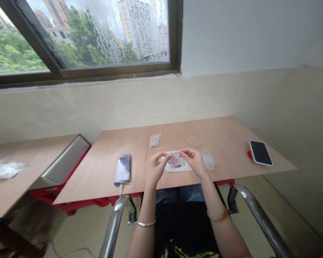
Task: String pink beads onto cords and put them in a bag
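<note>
My left hand [156, 166] and my right hand [196, 162] are raised over the table's near side, thumbs and fingertips pinched. Between them they grip the top edge of a small clear plastic bag [174, 160], one hand at each end. Pinkish bits show in or behind the bag; I cannot tell which. Under it lies a white sheet [186, 167], partly covered by my hands. Flat clear plastic bags [207, 156] lie beside my right hand.
A filled small bag [154, 141] and a clear bag [194, 141] lie farther back on the wooden table [137, 143]. A cabled phone [123, 170] is at left, another phone [261, 153] at right. Metal armrests [115, 224] flank me.
</note>
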{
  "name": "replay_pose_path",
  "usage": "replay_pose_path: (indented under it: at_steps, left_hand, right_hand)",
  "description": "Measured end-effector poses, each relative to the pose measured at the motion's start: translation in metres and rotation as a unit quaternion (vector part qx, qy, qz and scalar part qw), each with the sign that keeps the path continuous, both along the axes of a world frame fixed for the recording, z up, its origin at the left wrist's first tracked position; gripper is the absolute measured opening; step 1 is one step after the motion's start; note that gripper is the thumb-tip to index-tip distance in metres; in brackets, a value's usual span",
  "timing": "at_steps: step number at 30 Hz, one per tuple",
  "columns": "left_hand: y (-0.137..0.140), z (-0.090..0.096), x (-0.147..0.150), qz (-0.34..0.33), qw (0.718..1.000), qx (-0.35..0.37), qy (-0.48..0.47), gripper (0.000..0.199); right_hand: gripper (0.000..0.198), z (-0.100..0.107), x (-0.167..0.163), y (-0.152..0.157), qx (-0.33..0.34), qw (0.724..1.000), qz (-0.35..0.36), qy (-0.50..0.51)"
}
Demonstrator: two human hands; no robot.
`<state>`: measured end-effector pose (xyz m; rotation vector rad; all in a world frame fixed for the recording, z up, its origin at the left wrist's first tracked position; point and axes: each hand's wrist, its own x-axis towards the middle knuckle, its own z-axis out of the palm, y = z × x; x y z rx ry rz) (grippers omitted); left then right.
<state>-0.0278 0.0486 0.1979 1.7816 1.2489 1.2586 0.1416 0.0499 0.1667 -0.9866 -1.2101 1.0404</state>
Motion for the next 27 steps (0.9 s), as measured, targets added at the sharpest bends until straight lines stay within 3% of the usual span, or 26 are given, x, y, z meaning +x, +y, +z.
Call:
replay_pose_path:
  at_steps: [5, 15, 21, 27]
  left_hand:
    - [-0.0007, 0.0011, 0.0001, -0.003, 1.000, -0.008, -0.008, 0.025]
    - [0.0038, -0.0072, -0.0033, -0.026, 0.996, -0.044, -0.077, 0.023]
    - [0.0028, -0.0054, -0.0045, -0.045, 0.996, -0.033, -0.070, 0.023]
    - [0.0000, -0.0011, -0.0001, -0.049, 0.998, -0.016, -0.032, 0.022]
  right_hand:
    - [0.021, 0.0052, -0.0048, -0.0041, -0.014, 0.999, 0.031, 0.024]
    - [0.023, 0.0069, -0.0034, -0.0031, -0.008, 1.000, -0.006, 0.030]
    - [0.026, 0.0101, -0.0060, -0.0062, -0.021, 0.999, 0.029, 0.028]
    - [0.021, 0.0041, -0.0072, -0.0042, 0.006, 0.999, 0.002, -0.035]
